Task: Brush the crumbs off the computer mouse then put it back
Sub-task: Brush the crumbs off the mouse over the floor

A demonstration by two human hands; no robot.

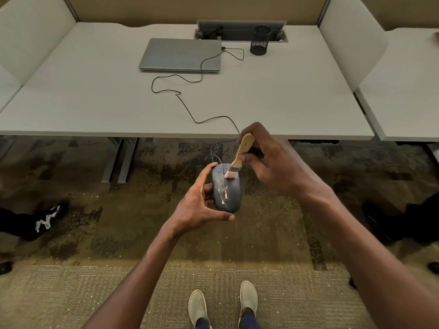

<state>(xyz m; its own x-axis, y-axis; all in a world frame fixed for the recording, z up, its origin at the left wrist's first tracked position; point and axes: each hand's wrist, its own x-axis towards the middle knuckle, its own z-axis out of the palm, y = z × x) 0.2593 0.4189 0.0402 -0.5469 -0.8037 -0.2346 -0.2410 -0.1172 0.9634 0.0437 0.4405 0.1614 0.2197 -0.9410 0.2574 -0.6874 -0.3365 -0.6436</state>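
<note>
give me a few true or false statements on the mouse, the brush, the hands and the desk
1. The left hand grips the dark grey corded computer mouse above the carpet. True.
2. The small wooden-handled brush lies on the white desk. False: the right hand holds it, bristles on the mouse's front.
3. Crumbs still show on the mouse. True.
4. The grey laptop is open. False: its lid is closed.
5. The black mesh pen cup stands left of the laptop. False: it stands to its right.
</note>
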